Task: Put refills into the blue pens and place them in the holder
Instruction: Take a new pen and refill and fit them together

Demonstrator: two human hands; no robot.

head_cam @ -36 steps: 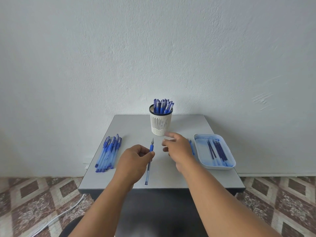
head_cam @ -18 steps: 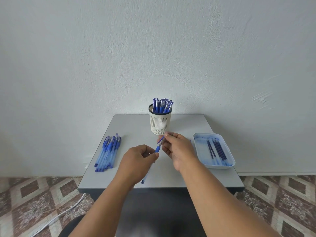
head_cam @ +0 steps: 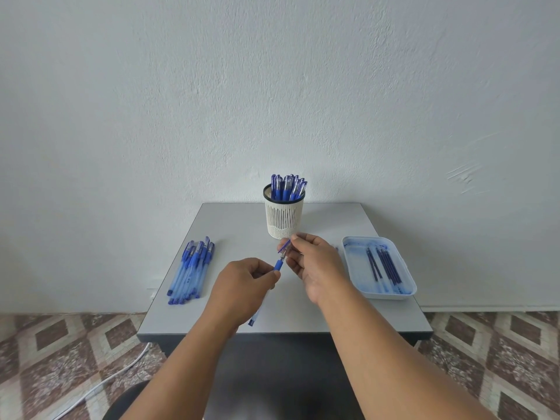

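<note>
Head view: at frame centre a translucent blue pen barrel (head_cam: 274,274) is gripped in the curled left hand (head_cam: 242,286). A thin blue refill (head_cam: 284,246) is pinched by the right hand (head_cam: 315,262), seemingly at the barrel's mouth. The refill should be kept in line with the barrel and fed gently. The white slotted plastic holder (head_cam: 284,218) stands just above; the white plastic tray of spare refills (head_cam: 406,291) lies at right.
</note>
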